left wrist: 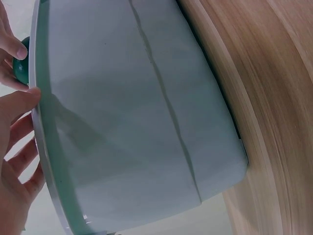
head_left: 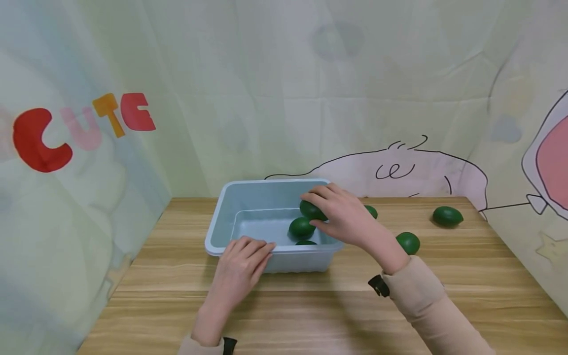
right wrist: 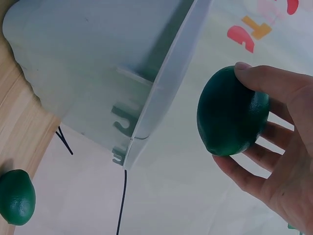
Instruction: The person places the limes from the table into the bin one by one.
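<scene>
A light blue plastic basin (head_left: 301, 261) stands on the wooden table. My left hand (head_left: 241, 264) holds its near rim, fingers over the edge and the thumb at the outer side in the left wrist view. Above the basin's right part, my right hand (head_left: 343, 214) grips a green lime (right wrist: 232, 111) between thumb and fingers. Inside the basin lie a lime (head_left: 301, 229) just under the held one and another lime (head_left: 306, 242), mostly hidden by the near rim.
Right of the basin, a lime (head_left: 408, 242) lies near my right forearm, and a second lime (head_left: 447, 216) sits farther right. A third lime (head_left: 371, 211) is partly hidden behind my right hand. A printed cloth (head_left: 284, 108) hangs behind the table (head_left: 301, 315).
</scene>
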`<action>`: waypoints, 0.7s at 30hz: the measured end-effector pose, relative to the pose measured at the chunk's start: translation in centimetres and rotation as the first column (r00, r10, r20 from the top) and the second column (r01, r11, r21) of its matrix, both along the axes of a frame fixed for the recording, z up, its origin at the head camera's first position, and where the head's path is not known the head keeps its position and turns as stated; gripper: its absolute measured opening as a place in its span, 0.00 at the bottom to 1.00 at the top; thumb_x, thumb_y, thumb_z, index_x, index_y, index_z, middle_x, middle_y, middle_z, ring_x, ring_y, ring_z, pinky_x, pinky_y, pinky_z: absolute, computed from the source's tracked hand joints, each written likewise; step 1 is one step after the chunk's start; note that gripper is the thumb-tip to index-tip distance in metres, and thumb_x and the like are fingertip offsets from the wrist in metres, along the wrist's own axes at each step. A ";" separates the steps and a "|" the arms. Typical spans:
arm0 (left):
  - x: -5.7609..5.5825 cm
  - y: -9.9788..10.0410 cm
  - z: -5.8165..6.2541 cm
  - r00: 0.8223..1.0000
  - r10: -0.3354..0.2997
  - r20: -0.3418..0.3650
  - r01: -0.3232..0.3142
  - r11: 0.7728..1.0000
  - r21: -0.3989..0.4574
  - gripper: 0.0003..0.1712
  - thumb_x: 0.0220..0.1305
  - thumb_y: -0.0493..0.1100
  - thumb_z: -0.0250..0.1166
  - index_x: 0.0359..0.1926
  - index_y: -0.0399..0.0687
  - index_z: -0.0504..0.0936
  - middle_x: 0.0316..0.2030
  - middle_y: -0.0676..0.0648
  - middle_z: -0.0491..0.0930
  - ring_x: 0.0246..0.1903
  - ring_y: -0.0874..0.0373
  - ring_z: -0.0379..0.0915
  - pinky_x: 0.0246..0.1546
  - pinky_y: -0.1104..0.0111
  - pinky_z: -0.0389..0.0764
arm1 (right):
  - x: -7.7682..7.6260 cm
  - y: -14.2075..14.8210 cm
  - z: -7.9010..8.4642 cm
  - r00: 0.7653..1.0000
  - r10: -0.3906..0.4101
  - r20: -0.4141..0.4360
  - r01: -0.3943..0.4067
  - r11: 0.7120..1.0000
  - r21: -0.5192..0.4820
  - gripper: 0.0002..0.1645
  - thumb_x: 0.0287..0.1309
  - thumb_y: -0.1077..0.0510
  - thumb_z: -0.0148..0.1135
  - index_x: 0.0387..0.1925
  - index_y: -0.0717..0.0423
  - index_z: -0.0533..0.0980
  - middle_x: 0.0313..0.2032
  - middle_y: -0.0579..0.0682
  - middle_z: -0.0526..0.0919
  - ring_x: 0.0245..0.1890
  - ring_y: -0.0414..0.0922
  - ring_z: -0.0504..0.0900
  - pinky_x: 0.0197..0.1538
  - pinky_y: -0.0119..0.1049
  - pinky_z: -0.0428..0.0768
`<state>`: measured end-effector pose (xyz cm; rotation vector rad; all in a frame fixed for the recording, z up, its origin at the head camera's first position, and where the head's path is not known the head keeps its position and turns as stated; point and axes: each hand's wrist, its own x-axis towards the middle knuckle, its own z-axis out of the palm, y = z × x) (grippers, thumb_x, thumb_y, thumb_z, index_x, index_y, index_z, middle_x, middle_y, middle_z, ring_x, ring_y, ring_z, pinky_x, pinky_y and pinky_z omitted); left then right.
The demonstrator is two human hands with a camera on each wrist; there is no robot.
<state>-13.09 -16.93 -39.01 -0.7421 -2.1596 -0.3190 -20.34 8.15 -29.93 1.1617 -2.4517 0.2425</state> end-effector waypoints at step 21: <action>-0.1 0.0 0.0 1.000 -0.017 -0.025 0.017 1.000 0.006 0.14 0.52 0.39 0.70 0.43 0.49 0.87 0.35 0.53 0.84 0.37 0.56 0.76 0.36 0.63 0.75 | -0.7 -2.9 0.2 0.998 0.010 0.062 -0.014 0.997 0.079 0.29 0.55 0.52 0.68 0.59 0.50 0.74 0.55 0.49 0.78 0.57 0.50 0.76 0.51 0.43 0.81</action>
